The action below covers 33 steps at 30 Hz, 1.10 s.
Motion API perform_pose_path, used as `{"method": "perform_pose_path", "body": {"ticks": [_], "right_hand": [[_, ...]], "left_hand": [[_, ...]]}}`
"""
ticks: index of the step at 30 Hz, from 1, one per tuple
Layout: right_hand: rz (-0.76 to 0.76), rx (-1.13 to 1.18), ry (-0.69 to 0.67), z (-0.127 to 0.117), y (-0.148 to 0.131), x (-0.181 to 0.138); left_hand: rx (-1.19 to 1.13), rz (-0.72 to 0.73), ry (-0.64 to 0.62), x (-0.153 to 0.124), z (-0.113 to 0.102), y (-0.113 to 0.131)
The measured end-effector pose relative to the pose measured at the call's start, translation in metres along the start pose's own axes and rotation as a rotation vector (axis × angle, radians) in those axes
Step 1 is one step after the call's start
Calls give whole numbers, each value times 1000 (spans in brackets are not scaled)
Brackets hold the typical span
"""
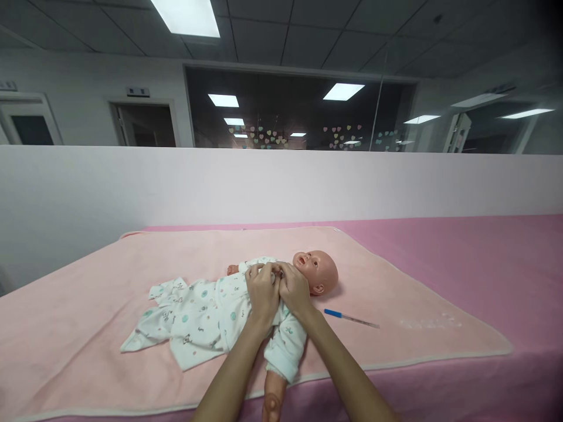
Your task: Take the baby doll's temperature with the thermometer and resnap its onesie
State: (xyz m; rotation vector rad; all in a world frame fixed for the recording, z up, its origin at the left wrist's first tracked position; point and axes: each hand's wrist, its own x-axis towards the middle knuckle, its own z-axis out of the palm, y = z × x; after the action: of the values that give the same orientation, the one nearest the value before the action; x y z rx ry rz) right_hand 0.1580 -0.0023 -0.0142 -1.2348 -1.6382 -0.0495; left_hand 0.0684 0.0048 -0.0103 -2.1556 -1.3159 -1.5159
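Note:
A baby doll (317,271) lies on its back, head to the right, dressed in a white romper (202,313) with small green and dark prints. My left hand (264,290) and my right hand (294,287) meet at the romper's neckline, just below the doll's chin. Both sets of fingers are bent and closed together on the fabric there; the exact spot between the fingertips is mostly covered. One doll arm reaches toward the front edge between my forearms, its sleeve bunched. The romper's legs lie flat and loose to the left.
A glass thermometer (352,318) with a blue end lies right of the doll. Beneath is a peach towel (409,293) with a pale border, spread over a pink sheet (497,264). Behind stands a white partition (281,184), with windows and doors beyond it.

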Motion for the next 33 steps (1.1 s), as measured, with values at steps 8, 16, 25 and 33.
{"method": "perform_pose_path", "body": {"ticks": [8, 16, 25, 33], "right_hand": [[80, 121, 139, 13, 21, -14], [155, 143, 147, 13, 20, -14], [150, 198, 191, 12, 21, -17], [73, 177, 439, 10, 18, -17]], "left_hand": [[-21, 23, -34, -1, 1, 2], [-2, 27, -23, -6, 1, 4], [-74, 177, -174, -13, -8, 3], [30, 35, -34, -16, -26, -9]]}}
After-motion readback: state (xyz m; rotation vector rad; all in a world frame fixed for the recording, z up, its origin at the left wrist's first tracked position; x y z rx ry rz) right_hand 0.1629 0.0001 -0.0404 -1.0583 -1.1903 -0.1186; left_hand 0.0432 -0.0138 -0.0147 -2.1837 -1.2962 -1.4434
